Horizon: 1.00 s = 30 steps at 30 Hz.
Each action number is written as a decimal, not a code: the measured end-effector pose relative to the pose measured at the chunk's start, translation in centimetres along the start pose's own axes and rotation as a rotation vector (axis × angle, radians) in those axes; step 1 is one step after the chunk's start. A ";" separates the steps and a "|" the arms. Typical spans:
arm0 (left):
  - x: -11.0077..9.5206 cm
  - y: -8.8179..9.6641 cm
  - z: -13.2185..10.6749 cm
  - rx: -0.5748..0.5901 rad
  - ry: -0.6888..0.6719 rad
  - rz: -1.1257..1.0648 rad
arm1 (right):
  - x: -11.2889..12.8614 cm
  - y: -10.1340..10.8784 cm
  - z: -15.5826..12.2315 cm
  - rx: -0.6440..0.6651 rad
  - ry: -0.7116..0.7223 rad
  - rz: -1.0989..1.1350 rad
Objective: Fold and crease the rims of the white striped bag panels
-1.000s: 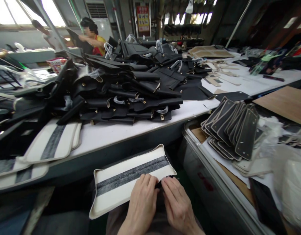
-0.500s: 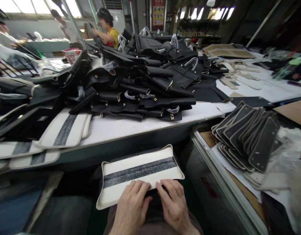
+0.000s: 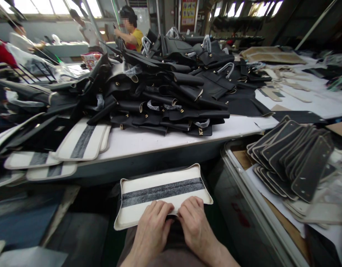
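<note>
Across my lap lies a white bag panel [image 3: 162,191] with a dark grey stripe along its length and turned-up edges; black material shows behind its far side. My left hand [image 3: 156,222] grips its near edge close to the middle, fingers curled over the top and thumb beneath. Beside it, a short gap to the right, my right hand [image 3: 193,222] pinches the same edge with bent fingers. Between the two hands the edge bends slightly. What the fingertips press on underneath is hidden.
A large heap of black bags [image 3: 165,92] covers the white table [image 3: 148,144] ahead. Striped white panels [image 3: 82,142] overhang its edge at left. On the right, a metal-edged bench [image 3: 240,174] bears stacked dark panels [image 3: 293,155]. Several people, one in a yellow top [image 3: 136,39], are in the background.
My right hand has moved slightly up and onto the panel's near edge, its fingers more curled. The left hand keeps its grip. The whole view has shifted a little.
</note>
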<state>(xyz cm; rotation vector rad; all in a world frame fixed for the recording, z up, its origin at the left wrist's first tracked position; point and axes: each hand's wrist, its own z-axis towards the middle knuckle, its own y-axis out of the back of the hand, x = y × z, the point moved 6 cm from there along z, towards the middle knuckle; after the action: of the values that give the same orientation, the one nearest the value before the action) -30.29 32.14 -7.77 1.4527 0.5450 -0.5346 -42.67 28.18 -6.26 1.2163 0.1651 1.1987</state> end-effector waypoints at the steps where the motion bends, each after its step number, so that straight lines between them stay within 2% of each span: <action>1: -0.1 0.0 0.0 0.004 0.004 -0.003 | 0.0 0.0 0.0 0.043 0.020 0.006; 6: -0.4 0.4 -0.1 0.004 0.024 -0.014 | -0.1 0.2 -0.1 0.227 0.140 0.010; 10: -0.2 0.7 -0.2 0.027 0.044 -0.054 | 0.1 0.3 0.2 0.278 0.145 0.038; 14: 0.2 0.9 0.0 0.088 0.050 -0.097 | 1.0 -0.4 0.7 0.234 0.058 0.089; 20: 0.4 1.2 0.2 0.129 0.023 -0.100 | 1.9 -1.6 0.9 0.010 -0.083 0.116; 26: 0.7 1.1 0.2 0.123 0.014 -0.095 | 2.5 -2.0 0.6 -0.008 -0.080 0.012; 30: 0.5 1.2 0.0 0.117 -0.003 -0.076 | 3.2 -1.7 0.4 0.052 0.079 -0.005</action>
<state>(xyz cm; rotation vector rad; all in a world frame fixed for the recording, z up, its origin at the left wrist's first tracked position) -29.18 32.21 -7.19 1.5462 0.5769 -0.6375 -40.02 30.60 -5.94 1.2135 0.2590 1.2451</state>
